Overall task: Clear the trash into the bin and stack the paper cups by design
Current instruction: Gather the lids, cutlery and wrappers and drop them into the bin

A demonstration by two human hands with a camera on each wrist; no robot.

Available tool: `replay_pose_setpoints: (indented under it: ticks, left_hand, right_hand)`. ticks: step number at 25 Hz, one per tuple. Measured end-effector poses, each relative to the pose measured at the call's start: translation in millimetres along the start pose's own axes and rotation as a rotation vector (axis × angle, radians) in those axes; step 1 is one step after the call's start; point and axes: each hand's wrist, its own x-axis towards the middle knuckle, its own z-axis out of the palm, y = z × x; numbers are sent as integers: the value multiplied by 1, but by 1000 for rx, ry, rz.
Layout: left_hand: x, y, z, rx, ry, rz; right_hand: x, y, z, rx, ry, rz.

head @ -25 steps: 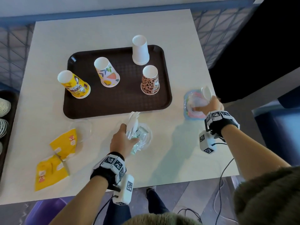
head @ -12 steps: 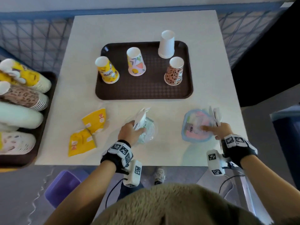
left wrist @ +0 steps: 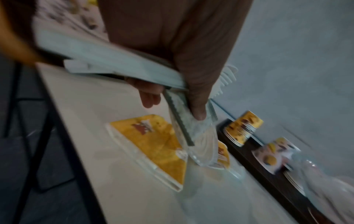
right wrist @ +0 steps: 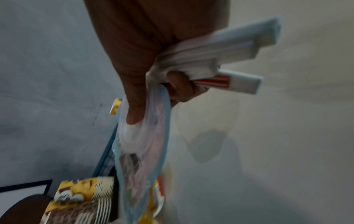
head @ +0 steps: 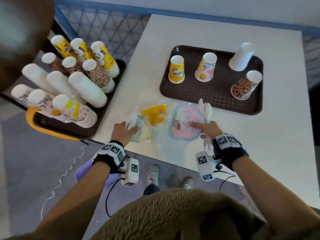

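Observation:
My left hand (head: 124, 129) grips a bundle of white plastic cutlery (left wrist: 107, 63) and pinches a clear packet (left wrist: 193, 128) just above two yellow wrappers (head: 155, 113) near the table's front left corner. My right hand (head: 207, 127) curls round more white cutlery (head: 206, 110), and its thumb presses a blue-rimmed plastic bag (head: 181, 134) in front of the brown tray (head: 207, 103). On that tray, single stacks stand upside down: yellow (head: 176, 70), pastel (head: 206, 68), white (head: 241, 57) and leopard (head: 245, 85). A purple bin (head: 83, 170) sits on the floor below my left wrist.
A second brown tray (head: 107, 108) on a lower stand to the left holds several tall leaning cup stacks (head: 78, 84) in the same designs. A blue mesh rail (head: 107, 26) runs behind. My feet (head: 153, 174) are under the table's front edge.
Both hands have slid their trash left along the table's front edge; the clear packet now overlaps the yellow wrappers. My view has swung left, bringing the side tray's stacks into sight.

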Motion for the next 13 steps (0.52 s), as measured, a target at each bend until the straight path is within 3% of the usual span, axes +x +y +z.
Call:
replay_pose_setpoints:
  ticks: [2,6,13]
  left_hand:
    - [6,-17,-1,-11,17,-52]
    - [15,-24,8,106,-36,-21]
    - [25,-21,19,37,-20,-60]
  right_hand:
    - [4,-14,38,30,17,-5]
    - [23,-27,95,-8,100,-41]
    - [45,-32,137,-198,232,-3]
